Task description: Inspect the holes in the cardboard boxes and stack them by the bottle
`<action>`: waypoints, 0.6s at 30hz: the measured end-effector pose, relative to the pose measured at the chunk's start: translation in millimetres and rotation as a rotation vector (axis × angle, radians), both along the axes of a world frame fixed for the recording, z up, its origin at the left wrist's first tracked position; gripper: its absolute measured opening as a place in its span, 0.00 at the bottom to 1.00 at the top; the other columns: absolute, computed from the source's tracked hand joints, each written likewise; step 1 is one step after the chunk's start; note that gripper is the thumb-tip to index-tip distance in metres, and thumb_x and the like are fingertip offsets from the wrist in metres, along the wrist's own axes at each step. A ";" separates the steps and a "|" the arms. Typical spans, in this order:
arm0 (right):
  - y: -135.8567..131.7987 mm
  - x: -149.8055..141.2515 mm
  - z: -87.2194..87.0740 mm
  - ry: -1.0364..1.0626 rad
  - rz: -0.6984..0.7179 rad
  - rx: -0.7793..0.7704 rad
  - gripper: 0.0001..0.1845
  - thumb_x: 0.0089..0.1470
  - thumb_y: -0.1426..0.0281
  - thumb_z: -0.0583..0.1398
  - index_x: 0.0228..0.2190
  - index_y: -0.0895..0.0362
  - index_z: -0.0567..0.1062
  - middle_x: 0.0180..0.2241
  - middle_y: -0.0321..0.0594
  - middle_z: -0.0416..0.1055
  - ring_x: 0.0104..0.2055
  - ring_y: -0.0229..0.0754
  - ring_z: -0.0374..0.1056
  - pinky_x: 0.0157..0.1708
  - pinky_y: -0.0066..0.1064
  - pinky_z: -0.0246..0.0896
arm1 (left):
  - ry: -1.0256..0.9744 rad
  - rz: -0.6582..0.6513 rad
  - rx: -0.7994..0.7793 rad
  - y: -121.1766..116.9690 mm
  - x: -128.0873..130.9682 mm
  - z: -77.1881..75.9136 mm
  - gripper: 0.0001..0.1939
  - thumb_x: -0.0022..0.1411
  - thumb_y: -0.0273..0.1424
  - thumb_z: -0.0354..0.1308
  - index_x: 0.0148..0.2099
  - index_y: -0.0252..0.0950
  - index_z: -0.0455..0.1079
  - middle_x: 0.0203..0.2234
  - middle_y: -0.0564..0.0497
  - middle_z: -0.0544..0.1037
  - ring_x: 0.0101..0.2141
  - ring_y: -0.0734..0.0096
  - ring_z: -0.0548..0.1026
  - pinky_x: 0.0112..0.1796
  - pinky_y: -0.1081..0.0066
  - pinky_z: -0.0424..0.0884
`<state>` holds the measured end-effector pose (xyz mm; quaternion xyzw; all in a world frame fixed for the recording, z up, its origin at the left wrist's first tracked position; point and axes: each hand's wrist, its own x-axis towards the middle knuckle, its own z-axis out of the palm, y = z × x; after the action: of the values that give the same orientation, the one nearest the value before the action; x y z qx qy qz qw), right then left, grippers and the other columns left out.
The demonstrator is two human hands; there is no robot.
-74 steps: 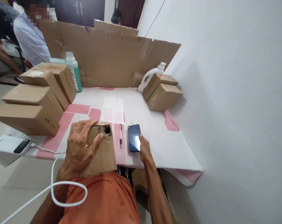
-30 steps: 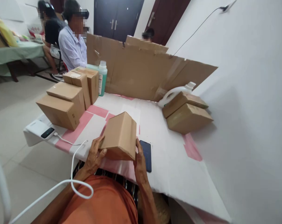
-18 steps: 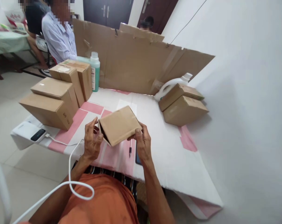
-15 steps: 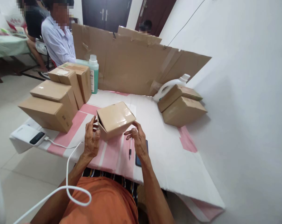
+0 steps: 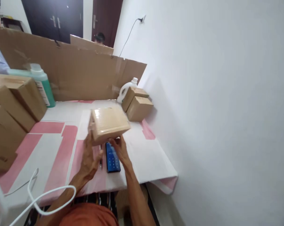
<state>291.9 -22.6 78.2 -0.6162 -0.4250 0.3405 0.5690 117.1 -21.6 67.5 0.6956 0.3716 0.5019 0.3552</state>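
Observation:
A small cardboard box (image 5: 111, 121) with shiny tape across its top is held between my two hands, raised and tilted over the table. My left hand (image 5: 88, 160) has its fingers against the box's left side, with the thumb standing off toward me. Under the front right edge, the fingers of my right hand (image 5: 120, 151) grip the box; some fingertips are hidden by it. Below the box lie a phone (image 5: 113, 161) with a lit keypad screen and a pen (image 5: 100, 161), partly covered by my left thumb.
Several cardboard boxes (image 5: 7, 125) stand at the left, beside a bottle of green liquid (image 5: 44, 86). Two boxes (image 5: 140, 108) and a white jug (image 5: 125, 89) sit at the back right. A cardboard screen (image 5: 85, 75) borders the far edge. A white cable (image 5: 54, 191) loops at front left.
My view has swung to the right. The box has been turned and lifted, and my hands have closed in on it. The phone shows more fully, its screen lit.

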 end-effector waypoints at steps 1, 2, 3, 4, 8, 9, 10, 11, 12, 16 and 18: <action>-8.9 27.0 -0.2 -0.025 -0.080 -0.004 0.31 0.51 0.47 0.68 0.47 0.54 0.72 0.33 0.37 0.76 0.35 0.48 0.75 0.35 0.38 0.72 | -0.005 -0.080 -0.023 4.0 26.3 2.6 0.40 0.74 0.49 0.52 0.79 0.50 0.38 0.77 0.42 0.47 0.75 0.43 0.48 0.71 0.34 0.50; -16.9 54.7 -1.2 -0.053 -0.168 -0.012 0.32 0.50 0.45 0.67 0.47 0.54 0.73 0.32 0.37 0.76 0.35 0.48 0.75 0.35 0.38 0.72 | 0.007 -0.179 -0.058 8.4 54.2 4.0 0.42 0.74 0.50 0.52 0.80 0.47 0.37 0.77 0.41 0.46 0.76 0.43 0.45 0.72 0.37 0.47; -23.3 82.2 -2.8 -0.071 -0.229 -0.018 0.33 0.50 0.44 0.67 0.47 0.55 0.73 0.33 0.38 0.76 0.35 0.49 0.75 0.34 0.39 0.73 | -0.001 -0.223 -0.096 13.3 82.7 4.5 0.45 0.72 0.54 0.52 0.80 0.44 0.38 0.77 0.38 0.47 0.76 0.41 0.45 0.72 0.37 0.46; -27.8 108.8 -4.6 -0.084 -0.273 -0.025 0.34 0.49 0.42 0.67 0.46 0.56 0.73 0.34 0.39 0.76 0.34 0.49 0.75 0.34 0.39 0.73 | 0.005 -0.286 -0.145 18.7 110.6 4.0 0.47 0.71 0.55 0.52 0.80 0.41 0.39 0.77 0.36 0.46 0.76 0.40 0.44 0.73 0.39 0.45; -27.2 192.6 -12.3 -0.119 -0.400 -0.041 0.39 0.48 0.39 0.65 0.47 0.58 0.73 0.39 0.46 0.79 0.33 0.49 0.77 0.34 0.41 0.74 | 0.104 -0.494 -0.290 46.1 202.2 -3.1 0.55 0.68 0.57 0.54 0.79 0.30 0.35 0.77 0.29 0.37 0.77 0.40 0.37 0.74 0.45 0.41; -23.3 205.5 -15.0 -0.131 -0.431 -0.038 0.41 0.48 0.38 0.65 0.48 0.59 0.72 0.42 0.49 0.79 0.36 0.51 0.77 0.36 0.41 0.75 | 0.123 -0.522 -0.312 54.4 217.8 -5.5 0.55 0.68 0.58 0.54 0.79 0.29 0.35 0.77 0.28 0.37 0.77 0.39 0.37 0.74 0.45 0.41; -18.5 214.3 -18.8 -0.145 -0.464 -0.034 0.43 0.48 0.38 0.64 0.51 0.59 0.72 0.46 0.52 0.79 0.41 0.53 0.78 0.38 0.42 0.75 | 0.138 -0.544 -0.333 62.8 230.2 -8.0 0.56 0.67 0.58 0.55 0.79 0.28 0.36 0.77 0.28 0.39 0.77 0.39 0.39 0.74 0.45 0.41; -13.2 219.0 -23.8 -0.160 -0.498 -0.030 0.45 0.49 0.38 0.63 0.53 0.60 0.70 0.49 0.55 0.77 0.46 0.55 0.77 0.41 0.43 0.75 | 0.147 -0.560 -0.350 71.2 239.4 -10.6 0.56 0.67 0.58 0.55 0.79 0.29 0.37 0.77 0.28 0.42 0.76 0.38 0.41 0.73 0.44 0.42; -7.8 219.7 -30.3 -0.176 -0.534 -0.032 0.47 0.49 0.38 0.63 0.56 0.61 0.69 0.53 0.58 0.76 0.50 0.56 0.76 0.43 0.44 0.75 | 0.150 -0.570 -0.365 78.8 245.5 -13.2 0.55 0.66 0.59 0.55 0.79 0.29 0.40 0.76 0.27 0.46 0.76 0.36 0.45 0.73 0.43 0.44; 12.9 195.9 -67.1 -0.231 -0.667 -0.094 0.58 0.45 0.39 0.66 0.64 0.64 0.60 0.61 0.68 0.67 0.53 0.59 0.73 0.48 0.48 0.74 | 0.142 -0.569 -0.424 93.4 239.9 -21.2 0.49 0.69 0.60 0.51 0.78 0.34 0.47 0.74 0.29 0.55 0.72 0.38 0.58 0.70 0.43 0.55; 24.7 183.1 -84.4 -0.264 -0.734 -0.140 0.62 0.44 0.40 0.66 0.66 0.67 0.57 0.63 0.73 0.62 0.56 0.63 0.71 0.54 0.54 0.71 | 0.129 -0.539 -0.443 88.2 220.4 -20.9 0.46 0.70 0.60 0.47 0.78 0.36 0.48 0.73 0.30 0.56 0.68 0.41 0.65 0.67 0.44 0.61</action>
<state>475.0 2.2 -6.2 -0.8028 -0.2216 0.0604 0.5502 337.6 66.5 46.6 0.7049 0.2963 0.2527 0.5929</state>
